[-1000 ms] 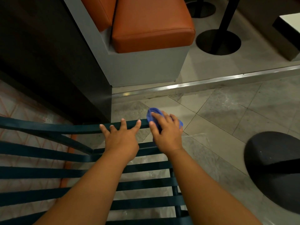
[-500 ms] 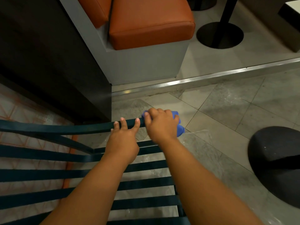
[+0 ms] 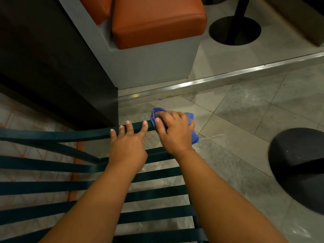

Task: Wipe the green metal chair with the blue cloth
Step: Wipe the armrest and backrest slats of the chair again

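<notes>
Gripping cloth bunched round right end of chair top rail, right hand curls over it; cloth sticks out beyond knuckles and below palm. Left hand just beside, fingers straight, tips resting on rail. Slatted seat below forearms. Orange cushion on grey bench ahead; tiled floor right

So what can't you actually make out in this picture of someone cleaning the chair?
- Head view: most of the blue cloth is hidden under the right hand.
- The end of the top rail is covered by the cloth, so dirt there cannot be judged.
- The green metal chair is cut off by the left and bottom edges; its legs do not show.
- The left hand hides its own palm's contact with the rail.
</notes>
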`<state>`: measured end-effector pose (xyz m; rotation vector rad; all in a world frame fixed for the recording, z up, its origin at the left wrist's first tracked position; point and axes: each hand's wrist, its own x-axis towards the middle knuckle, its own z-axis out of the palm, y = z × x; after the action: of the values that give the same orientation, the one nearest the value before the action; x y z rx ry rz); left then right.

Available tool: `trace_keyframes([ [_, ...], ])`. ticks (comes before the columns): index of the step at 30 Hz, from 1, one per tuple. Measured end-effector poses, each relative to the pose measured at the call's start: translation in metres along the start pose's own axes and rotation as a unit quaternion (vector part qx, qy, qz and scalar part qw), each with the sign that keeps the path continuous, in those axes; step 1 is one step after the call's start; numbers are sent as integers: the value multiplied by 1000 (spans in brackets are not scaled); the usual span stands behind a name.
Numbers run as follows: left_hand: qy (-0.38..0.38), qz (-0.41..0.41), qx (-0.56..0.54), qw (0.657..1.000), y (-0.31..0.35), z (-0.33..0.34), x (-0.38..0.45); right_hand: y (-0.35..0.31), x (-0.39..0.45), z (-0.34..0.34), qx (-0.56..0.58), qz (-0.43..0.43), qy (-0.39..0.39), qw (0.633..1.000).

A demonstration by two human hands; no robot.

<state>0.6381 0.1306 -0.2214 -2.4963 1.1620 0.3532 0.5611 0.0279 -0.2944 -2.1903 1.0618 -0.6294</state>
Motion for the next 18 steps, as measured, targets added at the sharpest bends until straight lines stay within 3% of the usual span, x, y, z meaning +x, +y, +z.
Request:
trace_keyframes([
  [3, -3, 2, -2, 1000, 0, -2, 0, 12, 1, -6, 24, -10, -6, 1000],
  [8, 36, -6, 9, 999, -2, -19, 4, 11, 25, -15, 139, 144, -32, 979],
  [11, 79, 22, -46, 996, 8, -16, 14, 21, 3, -8, 131, 29, 21, 991],
  [12, 71, 43, -67, 994, 14, -13, 19, 27, -8, -3, 113, -15, 23, 993],
  [14, 26, 78, -109, 991, 25, -5, 29, 42, -16, 6, 145, -21, 22, 989],
  [18, -2, 82, -160, 984, 38, 0, 50, 55, 5, -5, 341, 207, -14, 917],
])
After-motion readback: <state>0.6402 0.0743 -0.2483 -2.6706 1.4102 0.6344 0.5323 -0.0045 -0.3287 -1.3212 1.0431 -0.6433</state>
